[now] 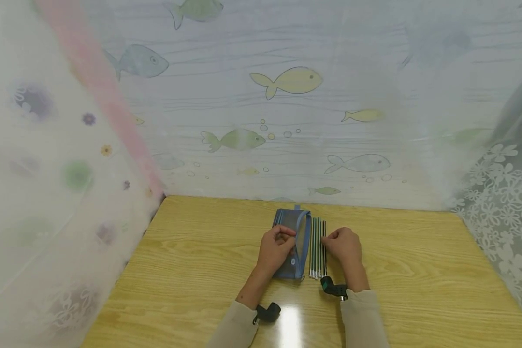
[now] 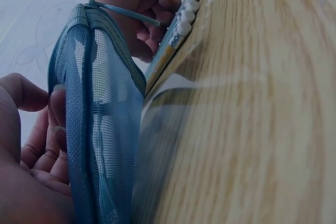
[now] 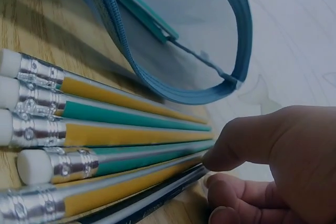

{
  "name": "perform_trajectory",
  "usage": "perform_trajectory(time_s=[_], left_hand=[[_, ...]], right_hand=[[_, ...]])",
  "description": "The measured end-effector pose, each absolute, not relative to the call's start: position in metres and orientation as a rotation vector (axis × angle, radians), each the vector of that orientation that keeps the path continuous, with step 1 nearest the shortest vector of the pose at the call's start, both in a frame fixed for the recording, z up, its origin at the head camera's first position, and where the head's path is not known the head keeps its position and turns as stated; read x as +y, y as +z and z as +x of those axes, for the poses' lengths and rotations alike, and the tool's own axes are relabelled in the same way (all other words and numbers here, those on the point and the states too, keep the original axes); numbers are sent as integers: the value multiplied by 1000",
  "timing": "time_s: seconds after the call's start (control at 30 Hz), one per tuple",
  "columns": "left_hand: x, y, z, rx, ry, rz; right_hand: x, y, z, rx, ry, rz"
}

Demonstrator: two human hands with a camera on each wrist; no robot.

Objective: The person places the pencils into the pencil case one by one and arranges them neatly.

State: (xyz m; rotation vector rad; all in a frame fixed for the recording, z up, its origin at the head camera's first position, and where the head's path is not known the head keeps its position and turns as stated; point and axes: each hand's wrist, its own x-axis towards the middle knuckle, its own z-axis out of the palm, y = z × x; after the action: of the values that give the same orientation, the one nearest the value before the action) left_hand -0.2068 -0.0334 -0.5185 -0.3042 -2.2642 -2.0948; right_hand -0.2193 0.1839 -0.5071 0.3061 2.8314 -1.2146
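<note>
A blue mesh zip pencil case (image 1: 284, 265) lies on the table with its zipped mouth gaping toward the right. My left hand (image 1: 275, 249) grips the edge of that mouth between thumb and fingers. Right beside the case is a row of several pencils (image 1: 315, 251), striped yellow and green, their white erasers (image 3: 35, 167) toward me. On the row's right side lies a dark pencil (image 3: 168, 190), which my right hand (image 1: 345, 245) pinches partway along between thumb and curled fingers. A teal strip (image 3: 144, 14) shows within the case's opening in the right wrist view.
The wooden table (image 1: 191, 261) reaches back to a pale curtain (image 1: 243, 106) printed with fish. Flowered sheets (image 1: 69, 193) hang on the left and right. A black wrist camera (image 1: 268, 312) sits on the left wrist, another (image 1: 332, 287) on the right.
</note>
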Motion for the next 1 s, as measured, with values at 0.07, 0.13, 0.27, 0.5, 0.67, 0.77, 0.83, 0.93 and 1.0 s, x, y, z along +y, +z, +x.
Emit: perform_trajectory(time_s=[0.07, 0.13, 0.27, 0.5, 0.67, 0.77, 0.83, 0.93, 1.0], left_hand=[[-33, -519, -206, -2256, -2100, -306], [-33, -519, -206, -2257, -2104, -308], [-34, -520, -206, -2269, -2108, -311], [-34, -521, -206, -2277, -2108, -309], [-33, -520, -206, -2275, -2114, -307], [-33, -521, -205, -2282, -2115, -305], [-33, -521, -205, -2287, -2114, -306], [-33, -521, -205, -2293, -2113, -304], [-33, -521, -205, -2296, -2112, -302]], right_hand=[[183, -508, -219, 2839, -1203, 320], [182, -508, -219, 2848, -1193, 329], [181, -508, -220, 2850, -1170, 350], [181, -505, -219, 2823, -1124, 388], [180, -504, -220, 2807, -1083, 413], [179, -503, -220, 2813, -1071, 415], [178, -504, -220, 2816, -1064, 417], [177, -503, -220, 2823, -1032, 428], [176, -503, -220, 2823, -1011, 437]])
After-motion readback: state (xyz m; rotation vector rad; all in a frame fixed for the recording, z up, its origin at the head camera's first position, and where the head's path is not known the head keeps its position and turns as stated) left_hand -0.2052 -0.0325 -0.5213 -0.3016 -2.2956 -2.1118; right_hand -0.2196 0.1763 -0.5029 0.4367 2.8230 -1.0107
